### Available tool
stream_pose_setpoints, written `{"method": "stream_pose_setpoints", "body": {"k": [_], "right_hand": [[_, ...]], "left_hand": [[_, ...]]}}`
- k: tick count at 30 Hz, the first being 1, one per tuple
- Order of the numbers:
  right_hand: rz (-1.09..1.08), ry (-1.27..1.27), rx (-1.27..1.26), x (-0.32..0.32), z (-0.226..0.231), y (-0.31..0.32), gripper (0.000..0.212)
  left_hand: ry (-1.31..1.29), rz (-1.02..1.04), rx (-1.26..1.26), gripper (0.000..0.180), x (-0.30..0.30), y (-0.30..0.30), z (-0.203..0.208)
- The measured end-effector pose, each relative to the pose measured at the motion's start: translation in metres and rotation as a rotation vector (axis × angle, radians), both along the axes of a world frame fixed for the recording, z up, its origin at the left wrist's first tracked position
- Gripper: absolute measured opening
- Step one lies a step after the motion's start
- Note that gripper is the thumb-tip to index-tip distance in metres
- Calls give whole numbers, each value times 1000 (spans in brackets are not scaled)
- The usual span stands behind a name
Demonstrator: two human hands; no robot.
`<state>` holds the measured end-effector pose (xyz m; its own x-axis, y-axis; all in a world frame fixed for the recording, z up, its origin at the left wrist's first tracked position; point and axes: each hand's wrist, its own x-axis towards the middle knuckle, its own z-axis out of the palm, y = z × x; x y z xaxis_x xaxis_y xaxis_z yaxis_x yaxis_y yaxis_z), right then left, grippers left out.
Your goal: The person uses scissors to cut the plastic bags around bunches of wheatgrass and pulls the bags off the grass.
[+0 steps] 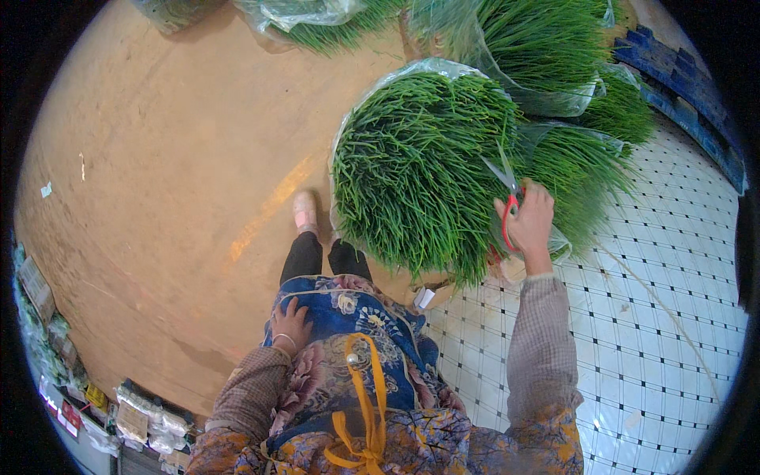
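My right hand (533, 220) is closed around the red handle of a pair of scissors (511, 184). Their two blades stand apart and point away from me, over the right side of a big bundle of green chives or similar thin stalks (423, 162). A clear plastic bag (339, 150) wraps that bundle, and its leafy tops face up. Against my blue flowered apron (348, 317) rests my left hand (291, 324), fingers spread, holding nothing.
More bagged green bundles (546, 47) crowd behind and to the right. A white dotted sheet (625, 317) covers the right side, with a blue pallet (681, 87) beyond it. Brown floor (166, 182) lies left; packed goods (146, 416) stand at the lower left.
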<state>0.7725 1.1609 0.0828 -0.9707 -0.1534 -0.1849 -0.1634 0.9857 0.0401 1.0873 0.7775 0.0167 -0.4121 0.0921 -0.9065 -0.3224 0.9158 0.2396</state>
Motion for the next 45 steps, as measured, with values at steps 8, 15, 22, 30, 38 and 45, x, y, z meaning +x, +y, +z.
{"method": "stream_pose_setpoints", "body": {"k": [8, 15, 22, 30, 38, 45], "right_hand": [[-84, -13, -91, -56, -29, -46, 41], [-86, -23, 26, -23, 0, 1, 45], [114, 206, 63, -68, -20, -40, 45], [-213, -126, -16, -63, -11, -21, 42], [104, 7, 106, -86, -28, -36, 49], [-101, -84, -93, -72, -24, -26, 33]], "left_hand": [[-26, -46, -14, 44, 3, 0, -4], [-66, -7, -9, 45, 0, -1, 2], [-67, 3, -7, 44, -8, 0, 3], [-84, 41, -16, 45, -11, 2, 7], [-62, 11, -14, 44, -10, 0, 3], [-113, 57, -15, 44, -11, 0, 3]]}}
